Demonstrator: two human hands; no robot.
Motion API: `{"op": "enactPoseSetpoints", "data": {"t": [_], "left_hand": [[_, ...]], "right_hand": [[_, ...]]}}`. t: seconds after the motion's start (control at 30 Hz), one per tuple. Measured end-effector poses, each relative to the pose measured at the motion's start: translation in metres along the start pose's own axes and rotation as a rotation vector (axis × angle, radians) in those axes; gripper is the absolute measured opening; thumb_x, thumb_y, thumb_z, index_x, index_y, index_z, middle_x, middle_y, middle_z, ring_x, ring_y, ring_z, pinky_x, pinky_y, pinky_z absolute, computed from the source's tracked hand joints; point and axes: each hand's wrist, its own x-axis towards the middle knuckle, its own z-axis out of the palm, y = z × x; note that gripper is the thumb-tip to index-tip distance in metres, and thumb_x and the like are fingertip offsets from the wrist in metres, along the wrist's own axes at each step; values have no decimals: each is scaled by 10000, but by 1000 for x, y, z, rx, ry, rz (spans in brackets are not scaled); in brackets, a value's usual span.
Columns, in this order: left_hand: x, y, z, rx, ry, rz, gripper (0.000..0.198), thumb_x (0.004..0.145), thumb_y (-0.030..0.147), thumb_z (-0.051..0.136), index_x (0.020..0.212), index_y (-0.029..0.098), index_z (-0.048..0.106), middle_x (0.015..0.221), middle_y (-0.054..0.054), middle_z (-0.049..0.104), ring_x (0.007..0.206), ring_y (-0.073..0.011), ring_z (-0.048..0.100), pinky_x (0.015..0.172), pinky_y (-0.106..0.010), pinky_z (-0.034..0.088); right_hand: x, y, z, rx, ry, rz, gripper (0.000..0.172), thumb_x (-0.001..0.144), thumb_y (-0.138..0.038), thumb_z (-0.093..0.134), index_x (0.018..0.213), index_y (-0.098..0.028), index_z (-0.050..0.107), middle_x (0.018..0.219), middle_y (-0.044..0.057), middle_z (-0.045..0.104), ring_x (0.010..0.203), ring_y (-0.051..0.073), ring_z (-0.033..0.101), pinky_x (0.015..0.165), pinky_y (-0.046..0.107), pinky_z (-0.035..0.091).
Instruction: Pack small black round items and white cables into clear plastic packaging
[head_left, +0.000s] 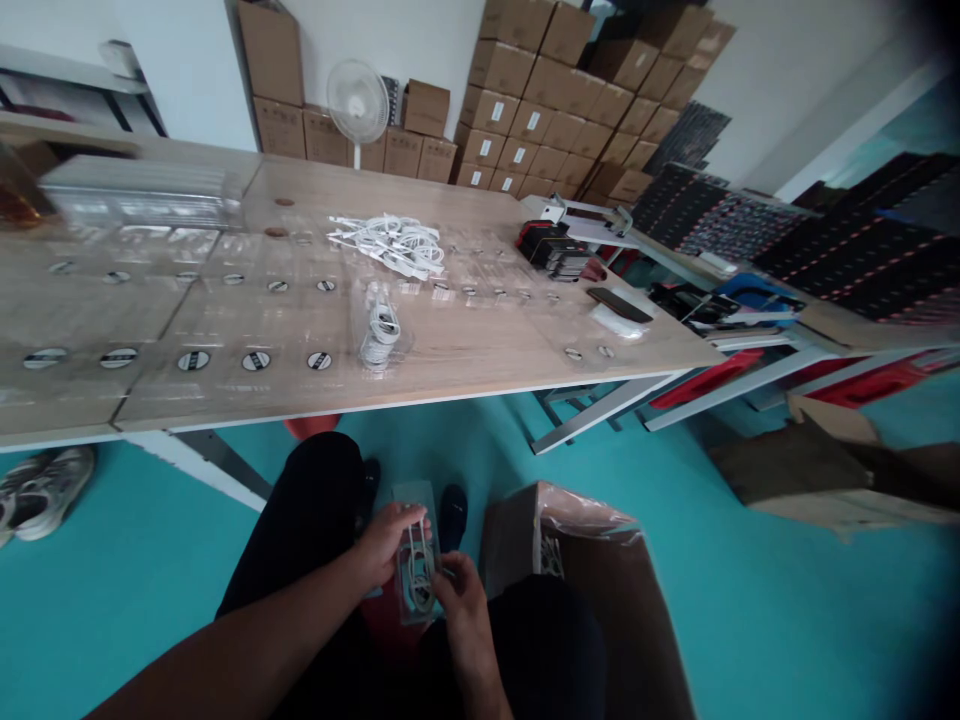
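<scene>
Holding a clear plastic pack (pixel 412 590) with a white cable (pixel 420 570) coiled inside, right down over the lap. The left hand (pixel 386 545) is curled over the top edge, fingers wrapped round the pack, while the right hand (pixel 461 600) pinches it lower down between thumb and fingers, so both hands are closed on it and pretty close together. Dark trousers (pixel 315 510) and black shoes (pixel 452 515) sit just below, and an open cardboard box (pixel 600 590) is right beside the right knee on the teal floor (pixel 150 590). Ahead there's a long wood-top table (pixel 450 370) with rows of clear trays with round black labels, a heap of white cables (pixel 386 245) and another coiled pack (pixel 379 335). Way behind that: stacked brown cartons (pixel 540 100) and a white fan (pixel 358 100).
</scene>
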Motion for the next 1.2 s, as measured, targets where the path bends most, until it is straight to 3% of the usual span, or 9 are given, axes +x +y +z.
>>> {"op": "enactPoseSetpoints", "data": {"t": [0.27, 0.5, 0.67, 0.87, 0.97, 1.07, 1.2], "left_hand": [[-3, -5, -2, 41, -72, -84, 314, 647, 339, 807, 789, 161, 591, 710, -18, 667, 633, -149, 648, 567, -245, 492], [-6, 0, 2, 149, -87, -29, 324, 638, 390, 797, 748, 147, 613, 678, -29, 667, 586, -148, 632, 520, -238, 466], [-6, -5, -1, 170, -69, -25, 334, 628, 396, 803, 753, 151, 614, 661, -28, 666, 585, -151, 638, 525, -232, 457], [-3, -4, -2, 87, -70, -61, 276, 669, 352, 785, 723, 152, 605, 650, -22, 651, 561, -129, 615, 526, -219, 449], [-4, -3, 2, 11, -124, -12, 330, 654, 290, 797, 909, 163, 630, 827, -54, 690, 753, -170, 671, 665, -254, 497], [-8, -9, 5, 85, -180, 59, 677, 562, 106, 795, 1185, 199, 549, 1027, -82, 684, 923, -212, 663, 790, -294, 492], [-8, -15, 2, 256, -123, 162, 857, 532, -17, 680, 1326, 201, 441, 998, -63, 673, 851, -186, 651, 778, -279, 475]], "right_hand": [[8, 2, 3, -152, 77, -83, 170, 665, -291, 676, 764, -187, 584, 673, -29, 591, 627, 139, 546, 617, 249, 453], [3, -7, 5, 29, -91, -11, 271, 745, -412, 657, 891, -193, 593, 798, 17, 659, 731, 176, 611, 679, 289, 492], [3, -9, 7, -100, -27, -25, 301, 682, -392, 718, 871, -192, 598, 723, 12, 679, 660, 185, 628, 632, 290, 494], [7, -1, 10, -246, 56, -71, 323, 716, -443, 676, 909, -189, 629, 606, -13, 650, 553, 174, 609, 538, 270, 469], [11, 3, 9, -168, 136, -25, 421, 725, -506, 660, 956, -154, 636, 604, 8, 661, 544, 181, 619, 504, 269, 469], [12, 1, 6, -80, 195, -26, 480, 732, -528, 660, 1001, -131, 643, 728, 60, 713, 647, 203, 670, 567, 288, 515], [8, -6, 5, 53, 125, -12, 500, 716, -504, 697, 1062, -149, 636, 891, 82, 738, 810, 226, 698, 707, 322, 548]]}}
